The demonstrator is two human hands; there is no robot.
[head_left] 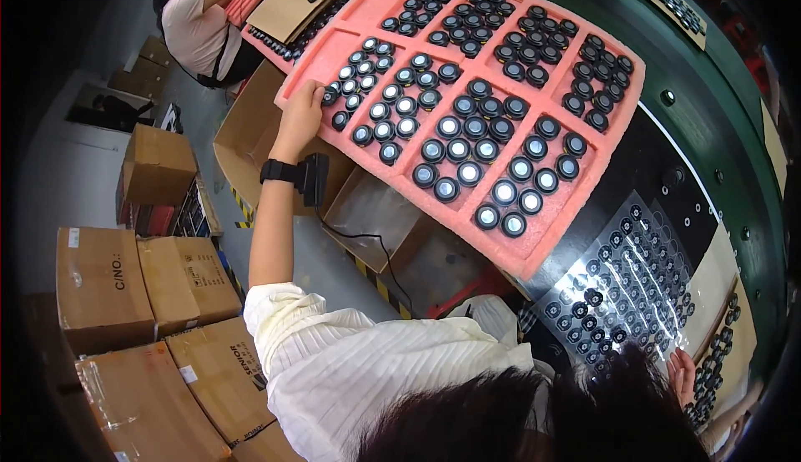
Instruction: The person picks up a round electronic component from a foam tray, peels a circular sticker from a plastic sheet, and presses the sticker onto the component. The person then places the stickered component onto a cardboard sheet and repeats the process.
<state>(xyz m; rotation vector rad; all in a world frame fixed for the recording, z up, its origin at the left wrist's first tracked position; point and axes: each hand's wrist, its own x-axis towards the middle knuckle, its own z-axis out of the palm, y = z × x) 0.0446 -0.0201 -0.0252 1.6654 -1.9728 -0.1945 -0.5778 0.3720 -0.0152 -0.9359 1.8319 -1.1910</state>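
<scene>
Pink foam makes up the broad tray [557, 103], which lies at the upper middle of the view, its long axis slanting from upper left down to lower right. Dividers split it into two rows of compartments along that axis, filled with black round parts [475, 128]. Most of those in the row nearer the person lie flat with pale discs facing up; those in the farther row look darker on top. Being round, the parts show no long axis of their own

The left hand [305, 111] is at the tray's left edge, its arm reaching up from below, fingers bent and pointing right. The fingertips meet a black part beside the rim; whether they grip that part or only touch it, I cannot tell. A black strap [279, 171] with a small device circles the wrist, and a cable [355, 235] trails from it

At lower right, the right hand [682, 376] has its fingers pointing up, slightly spread, next to a clear sheet [638, 262] dotted with dark discs; whether they pinch its edge, I cannot tell. Black parts on cardboard [719, 353] lie just right of that hand. Stacked cartons [100, 282] stand at left, and a co-worker [193, 32] reaches across pink trays at upper left
</scene>
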